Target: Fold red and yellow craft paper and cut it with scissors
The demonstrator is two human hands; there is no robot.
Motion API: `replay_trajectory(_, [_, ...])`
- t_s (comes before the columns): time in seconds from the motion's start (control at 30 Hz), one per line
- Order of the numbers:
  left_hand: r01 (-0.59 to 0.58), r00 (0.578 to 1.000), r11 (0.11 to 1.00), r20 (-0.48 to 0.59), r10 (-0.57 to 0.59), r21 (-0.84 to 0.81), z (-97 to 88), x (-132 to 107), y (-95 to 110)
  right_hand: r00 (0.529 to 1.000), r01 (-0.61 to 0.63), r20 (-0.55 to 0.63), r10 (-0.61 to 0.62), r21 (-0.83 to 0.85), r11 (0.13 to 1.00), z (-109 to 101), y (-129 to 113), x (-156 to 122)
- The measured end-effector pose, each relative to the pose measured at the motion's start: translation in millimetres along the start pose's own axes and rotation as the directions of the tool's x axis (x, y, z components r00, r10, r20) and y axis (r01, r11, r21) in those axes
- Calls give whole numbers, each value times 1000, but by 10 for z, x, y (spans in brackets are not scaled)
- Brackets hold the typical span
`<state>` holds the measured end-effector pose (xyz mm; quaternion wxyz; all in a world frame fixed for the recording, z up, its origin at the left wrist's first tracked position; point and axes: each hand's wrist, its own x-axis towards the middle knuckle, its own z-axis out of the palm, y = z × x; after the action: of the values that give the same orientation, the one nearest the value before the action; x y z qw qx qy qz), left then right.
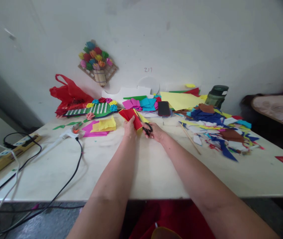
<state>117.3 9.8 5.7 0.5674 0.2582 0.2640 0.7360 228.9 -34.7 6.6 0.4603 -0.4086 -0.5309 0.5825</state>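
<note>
My left hand (130, 127) is closed on layered red and yellow paper (127, 114), gripping it near its lower edge, with the red side facing up. Black-handled scissors (146, 127) are in my right hand (157, 132), its fingers wrapped about the handles. The blades point up and left, lying along the right edge of the paper; whether they are parted is too small to tell. Just beyond my hands lie pink and blue paper pieces (147, 104) and a dark phone (163, 109).
Left of my hands sit yellow paper squares (104, 125), a glue gun (72, 131) with its black cord, and a power strip (22, 149). Colourful scraps (227, 132), a wooden stick (189, 137) and a green bottle (216, 96) occupy the right. A red bag (69, 93) rests at the back left.
</note>
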Motion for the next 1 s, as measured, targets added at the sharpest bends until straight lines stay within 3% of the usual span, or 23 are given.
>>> replay_trajectory(0.8, [51,998,998,29,-50,-30,33,-24,-15,996,67,56,-68,21,998,-51,21,-3])
replay_trajectory(1.0, [64,998,998,-25,-64,-14,18,0,36,996,10,91,-7,-23,1000,-178,-35,-31])
